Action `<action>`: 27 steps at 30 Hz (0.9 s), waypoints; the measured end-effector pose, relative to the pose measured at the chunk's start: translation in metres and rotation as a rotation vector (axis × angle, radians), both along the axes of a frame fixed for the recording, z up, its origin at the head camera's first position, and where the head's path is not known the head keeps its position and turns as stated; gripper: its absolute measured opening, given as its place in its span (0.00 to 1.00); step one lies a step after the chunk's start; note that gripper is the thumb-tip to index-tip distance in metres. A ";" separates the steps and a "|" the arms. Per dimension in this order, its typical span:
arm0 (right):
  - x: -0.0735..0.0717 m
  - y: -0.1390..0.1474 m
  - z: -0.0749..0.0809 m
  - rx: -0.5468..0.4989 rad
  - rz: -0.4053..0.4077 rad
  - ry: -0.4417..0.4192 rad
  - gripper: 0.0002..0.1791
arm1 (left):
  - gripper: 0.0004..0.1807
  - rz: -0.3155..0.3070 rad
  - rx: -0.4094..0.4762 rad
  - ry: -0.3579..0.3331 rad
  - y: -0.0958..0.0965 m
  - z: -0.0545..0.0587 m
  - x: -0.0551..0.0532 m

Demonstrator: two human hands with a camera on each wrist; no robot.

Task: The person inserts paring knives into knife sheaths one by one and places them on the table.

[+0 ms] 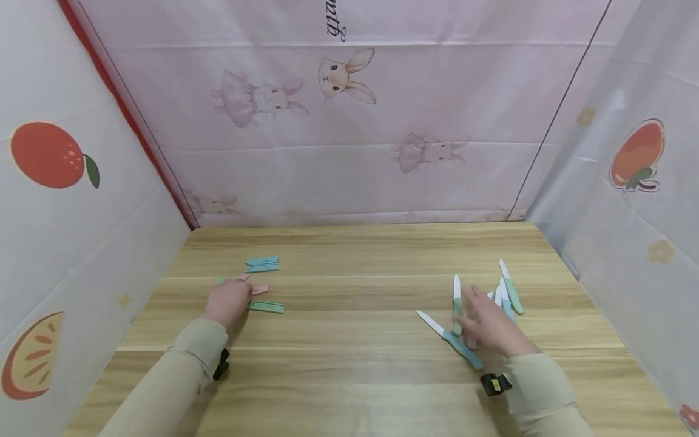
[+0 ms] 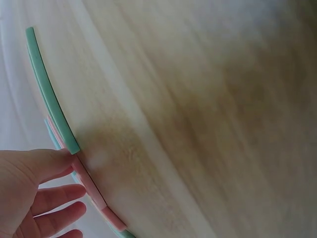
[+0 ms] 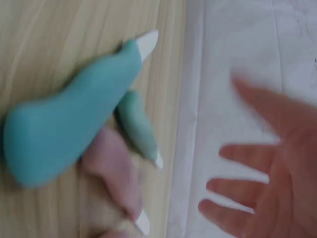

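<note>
At eight o'clock, slim blue sheaths (image 1: 261,261), pink sheaths (image 1: 261,289) and green sheaths (image 1: 267,308), left hand (image 1: 229,299) with thumb at a green one's end; pinching or merely touching, cannot tell. At four, white-bladed knives (image 1: 464,351) with smooth blue, green and pink handles (image 3: 74,116), right hand (image 1: 489,323) above, fingers spread, gripping nothing. At twelve, black sideways script (image 1: 334,21), cut off, ending "th".

A pink backdrop (image 1: 349,127) with rabbits (image 1: 335,77) (at least 3, printed sideways) hangs behind the wooden table (image 1: 349,364). White sheets (image 1: 65,243) with fruit prints (image 1: 46,155) flank it.
</note>
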State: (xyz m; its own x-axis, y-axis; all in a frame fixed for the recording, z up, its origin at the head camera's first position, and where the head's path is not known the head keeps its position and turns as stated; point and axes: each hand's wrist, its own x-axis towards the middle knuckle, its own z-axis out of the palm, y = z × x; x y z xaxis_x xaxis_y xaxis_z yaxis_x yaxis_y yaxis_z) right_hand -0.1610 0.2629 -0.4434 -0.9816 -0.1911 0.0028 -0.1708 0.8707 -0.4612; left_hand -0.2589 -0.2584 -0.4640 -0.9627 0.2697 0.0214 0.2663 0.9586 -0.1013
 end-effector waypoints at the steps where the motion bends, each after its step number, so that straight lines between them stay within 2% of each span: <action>1: 0.000 0.003 0.001 -0.013 -0.035 -0.015 0.34 | 0.06 0.001 -0.004 -0.006 0.000 0.000 0.000; 5: 0.001 0.015 0.005 -0.003 -0.147 -0.058 0.23 | 0.05 0.000 -0.008 -0.016 -0.002 0.001 -0.001; 12: 0.006 0.016 0.003 0.071 -0.211 -0.164 0.10 | 0.06 0.018 -0.006 -0.042 -0.003 0.005 -0.001; 15: 0.007 0.011 0.000 0.086 -0.238 -0.171 0.10 | 0.06 0.018 -0.006 -0.050 -0.003 0.005 -0.002; 22: 0.007 0.004 -0.008 0.030 -0.255 -0.203 0.14 | 0.08 -0.009 -0.015 -0.030 -0.003 0.001 -0.005; 27: 0.007 0.005 -0.012 0.026 -0.252 -0.185 0.14 | 0.09 0.012 -0.002 -0.031 0.000 -0.002 -0.008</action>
State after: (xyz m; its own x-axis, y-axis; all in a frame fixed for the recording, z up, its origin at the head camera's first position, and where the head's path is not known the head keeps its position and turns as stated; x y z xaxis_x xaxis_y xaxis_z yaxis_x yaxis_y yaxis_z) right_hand -0.1541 0.2679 -0.4550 -0.9814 0.0607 -0.1819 0.1366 0.8871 -0.4410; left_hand -0.2666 -0.2583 -0.4658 -0.9661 0.2580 -0.0092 0.2577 0.9615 -0.0951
